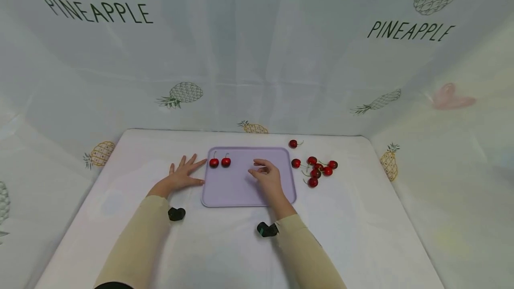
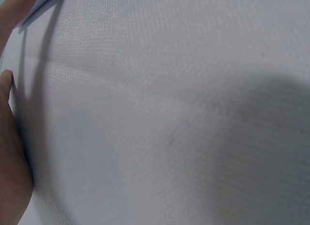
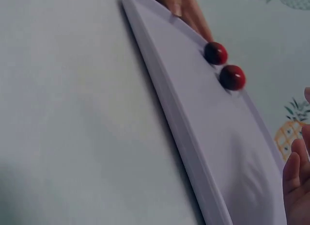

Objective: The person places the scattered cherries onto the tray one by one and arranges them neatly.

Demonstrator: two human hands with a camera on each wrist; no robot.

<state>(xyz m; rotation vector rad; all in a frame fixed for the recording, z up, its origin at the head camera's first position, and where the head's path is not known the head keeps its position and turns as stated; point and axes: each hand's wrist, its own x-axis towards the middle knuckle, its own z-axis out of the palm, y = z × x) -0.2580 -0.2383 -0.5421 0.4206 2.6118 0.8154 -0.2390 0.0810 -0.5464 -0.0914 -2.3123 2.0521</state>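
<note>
A shallow lavender tray [image 1: 237, 191] lies on the table, with two red cherries [image 1: 214, 163] side by side in its far left corner, stems pointing away. At the tray's left edge, my left hand [image 1: 181, 177] has its fingers spread, thumb and fingertips right at the rim. My right hand [image 1: 268, 179] hovers over the right half of the tray, fingers loosely bent and a gap between thumb and index finger; nothing shows in it. In the right wrist view, both cherries [image 3: 232, 78] sit near the far rim, and part of the right hand [image 3: 298, 179] shows at the edge.
Right of the tray, several loose cherries [image 1: 315, 173] with stems form a cluster, and one single cherry [image 1: 293, 144] lies farther back. A white cloth covers the table [image 1: 361, 217]. A pineapple-print curtain [image 1: 257, 57] hangs behind the far table edge.
</note>
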